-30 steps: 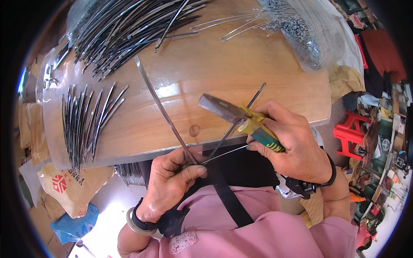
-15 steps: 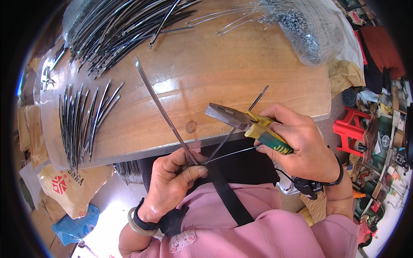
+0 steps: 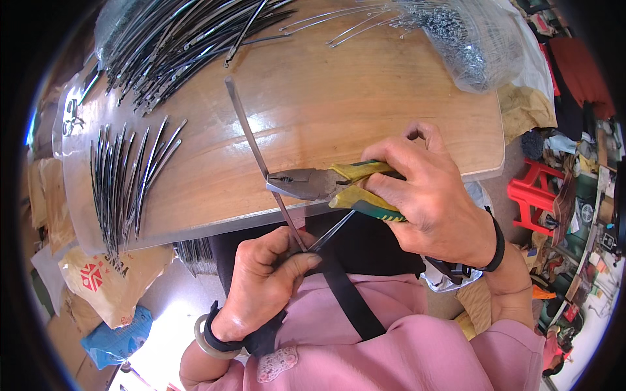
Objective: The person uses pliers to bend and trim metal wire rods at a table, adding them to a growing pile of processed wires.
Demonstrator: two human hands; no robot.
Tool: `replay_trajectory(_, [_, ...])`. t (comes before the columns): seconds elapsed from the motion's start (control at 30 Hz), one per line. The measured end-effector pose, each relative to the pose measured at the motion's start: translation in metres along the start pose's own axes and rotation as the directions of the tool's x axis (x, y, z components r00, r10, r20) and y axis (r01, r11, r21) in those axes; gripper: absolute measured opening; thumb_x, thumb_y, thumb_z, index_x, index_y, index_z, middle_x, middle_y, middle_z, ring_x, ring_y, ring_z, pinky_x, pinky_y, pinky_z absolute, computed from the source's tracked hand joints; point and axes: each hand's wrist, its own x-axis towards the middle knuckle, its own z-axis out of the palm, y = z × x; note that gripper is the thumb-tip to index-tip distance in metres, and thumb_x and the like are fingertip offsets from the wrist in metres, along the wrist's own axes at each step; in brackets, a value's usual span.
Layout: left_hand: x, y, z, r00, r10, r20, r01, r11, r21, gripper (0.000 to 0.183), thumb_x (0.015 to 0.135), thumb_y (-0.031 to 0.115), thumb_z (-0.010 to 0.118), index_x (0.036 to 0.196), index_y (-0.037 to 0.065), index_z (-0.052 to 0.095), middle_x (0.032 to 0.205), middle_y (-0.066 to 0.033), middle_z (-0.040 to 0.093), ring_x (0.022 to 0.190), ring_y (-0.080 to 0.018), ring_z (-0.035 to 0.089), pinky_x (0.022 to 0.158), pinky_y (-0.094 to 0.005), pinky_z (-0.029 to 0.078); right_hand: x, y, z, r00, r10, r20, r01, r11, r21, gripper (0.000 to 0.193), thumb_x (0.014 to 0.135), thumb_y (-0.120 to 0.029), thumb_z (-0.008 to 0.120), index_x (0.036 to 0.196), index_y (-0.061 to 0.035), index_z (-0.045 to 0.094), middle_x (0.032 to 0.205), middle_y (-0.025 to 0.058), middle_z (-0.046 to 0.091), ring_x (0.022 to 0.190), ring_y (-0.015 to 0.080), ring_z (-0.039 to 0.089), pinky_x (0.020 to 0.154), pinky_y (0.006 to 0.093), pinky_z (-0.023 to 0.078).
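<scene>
Yellow-and-green-handled combination pliers [image 3: 303,184] sit in the right hand [image 3: 427,202], whose fingers wrap the handles; the nose overlaps a flat metal strip [image 3: 243,124], though actual contact cannot be told. Left of the pliers and nearer the wearer, the left hand [image 3: 267,270] pinches the strip and thin, rod-like pieces [image 3: 334,231] between narrowed fingers. Beyond the pliers, on the wooden tabletop [image 3: 378,91], lie a pile of dark strips [image 3: 182,45], leftward, and a clear plastic bag of thin wires [image 3: 479,58], rightward.
</scene>
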Motion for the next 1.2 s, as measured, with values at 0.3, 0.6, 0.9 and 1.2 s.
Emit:
replay_trajectory(0.3, [0.001, 0.02, -0.036, 0.963, 0.129, 0.239, -0.155, 0.983, 0.094, 0.042, 0.086, -0.006, 0.061, 0.128, -0.001, 0.058, 0.102, -0.0075, 0.067, 0.094, -0.0152, 0.061, 0.085, -0.026, 0.048, -0.004, -0.01, -0.002, 0.999, 0.008, -0.046, -0.005, 0.998, 0.064, 0.03, 0.055, -0.005, 0.066, 0.084, 0.0025, 0.063, 0.1, 0.0139, 0.057, 0.082, 0.0297, 0.053, 0.081, 0.0431, 0.036])
replay_trajectory(0.6, [0.013, 0.035, -0.016, 0.953, -0.085, 0.29, 0.138, 0.976, -0.166, 0.025, 0.088, 0.015, 0.067, 0.107, 0.0, 0.062, 0.089, -0.0061, 0.066, 0.073, -0.0083, 0.059, 0.06, -0.0238, 0.045, 0.009, -0.022, 0.006, 0.996, -0.037, -0.082, 0.048, 0.989, 0.138, 0.025, 0.054, -0.007, 0.065, 0.079, -0.0047, 0.062, 0.098, 0.012, 0.058, 0.084, 0.0271, 0.055, 0.081, 0.0479, 0.035])
replay_trajectory(0.9, [0.012, 0.003, 0.007, 0.998, 0.027, -0.064, -0.062, 0.76, -0.647, 0.013, 0.093, 0.009, 0.058, 0.094, -0.003, 0.057, 0.059, -0.0045, 0.049, 0.04, -0.0082, 0.034, 0.04, -0.0233, 0.025, -0.015, -0.006, -0.002, 0.97, 0.214, -0.116, -0.184, 0.957, 0.226, 0.017, 0.068, -0.009, 0.073, 0.076, -0.0041, 0.059, 0.099, 0.0133, 0.058, 0.085, 0.0315, 0.06, 0.079, 0.0436, 0.043])
replay_trajectory(1.2, [-0.001, 0.003, 0.009, 0.904, 0.353, -0.242, -0.411, 0.872, -0.265, 0.005, 0.091, -0.006, 0.059, 0.093, -0.001, 0.058, 0.07, 0.0009, 0.056, 0.061, -0.0024, 0.045, 0.055, -0.0177, 0.037, -0.019, -0.024, -0.002, 0.973, 0.178, 0.144, -0.22, 0.901, 0.373, 0.037, 0.063, -0.01, 0.08, 0.094, 0.0042, 0.067, 0.113, 0.0157, 0.058, 0.091, 0.032, 0.059, 0.079, 0.038, 0.048])
